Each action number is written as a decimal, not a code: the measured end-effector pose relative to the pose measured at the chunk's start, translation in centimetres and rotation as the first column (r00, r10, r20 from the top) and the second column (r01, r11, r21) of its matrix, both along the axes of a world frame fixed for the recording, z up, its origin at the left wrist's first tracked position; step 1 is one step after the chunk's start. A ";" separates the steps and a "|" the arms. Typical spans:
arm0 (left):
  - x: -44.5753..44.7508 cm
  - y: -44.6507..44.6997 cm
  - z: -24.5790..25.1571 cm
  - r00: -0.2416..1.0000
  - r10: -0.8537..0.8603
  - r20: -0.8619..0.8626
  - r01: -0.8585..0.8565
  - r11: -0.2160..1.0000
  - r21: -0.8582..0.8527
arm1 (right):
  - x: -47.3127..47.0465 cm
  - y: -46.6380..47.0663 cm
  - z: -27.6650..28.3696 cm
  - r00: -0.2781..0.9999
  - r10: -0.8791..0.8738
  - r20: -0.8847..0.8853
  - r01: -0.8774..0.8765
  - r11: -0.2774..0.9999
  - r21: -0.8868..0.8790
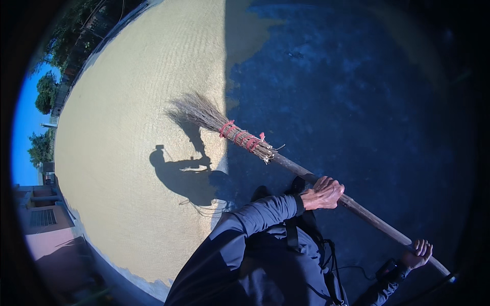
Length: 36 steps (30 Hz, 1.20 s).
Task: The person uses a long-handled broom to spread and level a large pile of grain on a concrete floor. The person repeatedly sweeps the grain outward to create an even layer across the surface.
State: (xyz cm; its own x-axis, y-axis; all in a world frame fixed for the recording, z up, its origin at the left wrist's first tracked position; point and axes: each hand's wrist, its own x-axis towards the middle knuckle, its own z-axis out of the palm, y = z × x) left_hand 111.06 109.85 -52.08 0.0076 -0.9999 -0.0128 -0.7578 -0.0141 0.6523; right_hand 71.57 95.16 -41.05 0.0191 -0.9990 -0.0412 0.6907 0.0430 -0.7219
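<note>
A twig broom (245, 139) with a long wooden handle lies diagonally across the view. Red strips bind its twigs to the handle. My left hand (323, 193) is closed around the middle of the handle. Farther down, near the handle's end at the lower right, my right hand (417, 254) grips it too. The bristles point to the upper left, over a wide layer of pale yellow grain (145, 95); whether they touch it I cannot tell. Their shadow falls on the grain close beside them.
Dark shaded ground (344, 114) borders the sunlit grain, with scattered grain near the top. My shadow falls on the grain. A pink-walled building (53, 244) stands at the lower left, with trees (46, 91) and a fence beyond the far edge. A dark cord hangs beside my body.
</note>
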 end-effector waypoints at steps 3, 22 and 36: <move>-0.5 -1.0 -0.9 1.000 -0.023 0.006 0.024 0.978 -0.206 | -5.5 1.3 -0.5 0.966 -0.225 -0.123 0.224 0.974 -0.028; 21.3 10.2 -8.3 0.953 0.298 0.059 -0.302 0.900 0.314 | 32.5 4.3 -3.5 0.987 0.118 -0.105 -0.098 0.979 0.178; 11.0 1.8 -5.6 1.000 0.010 0.023 -0.015 0.967 0.256 | 14.3 0.6 -7.3 1.000 -0.010 -0.001 0.010 0.994 0.105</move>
State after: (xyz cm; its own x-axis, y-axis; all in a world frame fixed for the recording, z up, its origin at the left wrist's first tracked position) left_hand 122.08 111.69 -57.63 0.0232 -0.9631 -0.2680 -0.7701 -0.1881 0.6096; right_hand 85.89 95.73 -48.30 0.0088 -0.9893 -0.1457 0.6910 0.1114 -0.7142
